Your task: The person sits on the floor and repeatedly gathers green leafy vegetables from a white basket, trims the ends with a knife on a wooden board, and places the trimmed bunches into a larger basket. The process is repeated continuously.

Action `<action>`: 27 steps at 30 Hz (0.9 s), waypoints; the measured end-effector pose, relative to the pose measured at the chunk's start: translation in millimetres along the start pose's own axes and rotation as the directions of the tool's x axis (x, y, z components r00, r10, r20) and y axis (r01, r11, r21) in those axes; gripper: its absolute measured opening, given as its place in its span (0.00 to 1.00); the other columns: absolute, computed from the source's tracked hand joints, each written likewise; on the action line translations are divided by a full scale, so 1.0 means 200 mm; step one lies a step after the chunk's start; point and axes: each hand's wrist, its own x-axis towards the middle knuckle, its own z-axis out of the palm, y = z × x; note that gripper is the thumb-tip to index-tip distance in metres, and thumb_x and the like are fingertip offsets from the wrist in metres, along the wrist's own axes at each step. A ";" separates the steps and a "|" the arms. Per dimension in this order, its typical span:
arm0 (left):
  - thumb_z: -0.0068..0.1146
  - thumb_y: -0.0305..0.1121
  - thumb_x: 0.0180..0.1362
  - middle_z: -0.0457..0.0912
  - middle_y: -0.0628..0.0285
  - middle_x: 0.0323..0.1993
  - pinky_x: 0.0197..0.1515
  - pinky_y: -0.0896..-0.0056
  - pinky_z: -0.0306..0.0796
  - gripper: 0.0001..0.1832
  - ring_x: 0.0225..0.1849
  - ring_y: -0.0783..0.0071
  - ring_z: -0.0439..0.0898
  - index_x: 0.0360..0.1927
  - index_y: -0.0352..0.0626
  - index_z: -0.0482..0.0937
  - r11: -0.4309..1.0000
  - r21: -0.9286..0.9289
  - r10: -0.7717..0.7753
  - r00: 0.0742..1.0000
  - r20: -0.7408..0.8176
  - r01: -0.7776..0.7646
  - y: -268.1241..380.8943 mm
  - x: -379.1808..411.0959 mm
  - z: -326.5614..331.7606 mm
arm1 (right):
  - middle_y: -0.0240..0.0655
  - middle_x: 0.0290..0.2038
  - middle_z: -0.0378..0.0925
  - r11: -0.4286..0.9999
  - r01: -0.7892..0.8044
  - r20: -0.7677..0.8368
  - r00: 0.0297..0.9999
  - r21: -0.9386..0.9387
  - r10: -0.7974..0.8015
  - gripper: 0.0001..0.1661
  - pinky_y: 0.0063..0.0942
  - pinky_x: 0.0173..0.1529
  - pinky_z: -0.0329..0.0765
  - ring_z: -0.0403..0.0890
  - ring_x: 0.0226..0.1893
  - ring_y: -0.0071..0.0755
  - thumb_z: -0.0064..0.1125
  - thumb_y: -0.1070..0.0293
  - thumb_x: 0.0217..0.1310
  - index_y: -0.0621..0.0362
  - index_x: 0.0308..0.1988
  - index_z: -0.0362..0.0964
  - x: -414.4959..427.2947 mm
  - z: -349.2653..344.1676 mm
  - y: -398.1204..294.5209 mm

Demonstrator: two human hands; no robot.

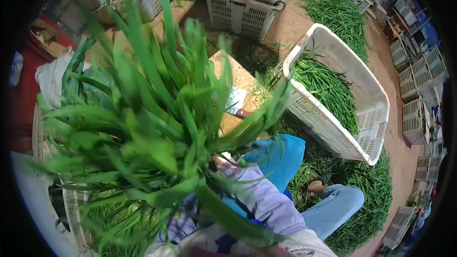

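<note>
A large bunch of long green leaves (167, 114), partly blurred, rises close to the camera and covers much of the left and middle. My right hand (217, 162), at the end of a lavender sleeve, shows only as a sliver of skin where the leaves come together, closed around the bunch. My left hand is hidden; a lavender sleeve (180, 225) shows below the leaves. Beyond the bunch, a knife (237, 101) with a wide blade and reddish handle lies on a wooden board (232, 67). More cut greens (117, 225) lie in a container at lower left.
A white perforated plastic crate (335, 150) holding green stalks (325, 89) stands tilted on the right. Stacked crates (239, 14) stand ahead. Heaps of greens (339, 18) lie on the brown floor, also around my bent knees. A white cloth bag (55, 78) is at left.
</note>
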 end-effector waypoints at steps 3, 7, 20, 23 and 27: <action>0.36 0.45 0.65 0.72 0.59 0.54 0.57 0.60 0.68 0.23 0.54 0.62 0.71 0.57 0.41 0.66 0.990 -0.138 0.010 0.995 0.101 0.004 0.01 0.09 0.16 | 0.37 0.30 0.77 0.998 -0.037 0.001 0.999 -0.056 0.037 0.22 0.29 0.35 0.72 0.76 0.27 0.33 0.41 0.59 0.69 0.67 0.48 0.70 -0.02 -0.02 0.13; 0.36 0.44 0.65 0.72 0.59 0.53 0.56 0.60 0.68 0.23 0.54 0.62 0.71 0.57 0.41 0.67 0.835 -0.550 0.183 0.945 0.270 -0.004 0.02 0.26 0.41 | 0.38 0.29 0.77 0.884 0.326 0.129 0.945 -0.335 -0.300 0.22 0.29 0.34 0.72 0.76 0.25 0.34 0.41 0.59 0.68 0.67 0.49 0.69 -0.02 -0.03 0.47; 0.49 0.33 0.62 0.75 0.70 0.24 0.22 0.83 0.63 0.12 0.22 0.86 0.68 0.46 0.42 0.79 0.904 0.366 0.216 0.975 0.056 -0.221 0.31 -0.07 0.28 | 0.56 0.43 0.75 0.651 -0.087 0.348 0.788 -0.754 0.508 0.51 0.38 0.52 0.70 0.75 0.48 0.52 0.42 0.31 0.55 0.66 0.60 0.55 0.07 -0.31 -0.11; 0.53 0.32 0.59 0.78 0.65 0.26 0.30 0.82 0.67 0.16 0.26 0.83 0.72 0.52 0.44 0.76 0.880 0.327 0.307 0.937 0.166 -0.346 0.37 -0.01 0.42 | 0.58 0.54 0.66 0.736 0.025 0.434 0.820 -0.677 0.372 0.63 0.37 0.55 0.69 0.71 0.54 0.53 0.56 0.29 0.43 0.67 0.63 0.48 0.01 -0.31 -0.12; 0.56 0.33 0.55 0.82 0.52 0.36 0.40 0.71 0.71 0.14 0.34 0.68 0.79 0.45 0.40 0.79 0.627 0.534 0.480 0.821 0.308 -0.567 0.38 0.15 0.54 | 0.54 0.50 0.69 0.484 0.107 0.302 0.889 -0.869 0.345 0.65 0.41 0.50 0.72 0.74 0.50 0.51 0.61 0.31 0.39 0.66 0.64 0.46 -0.06 -0.21 -0.16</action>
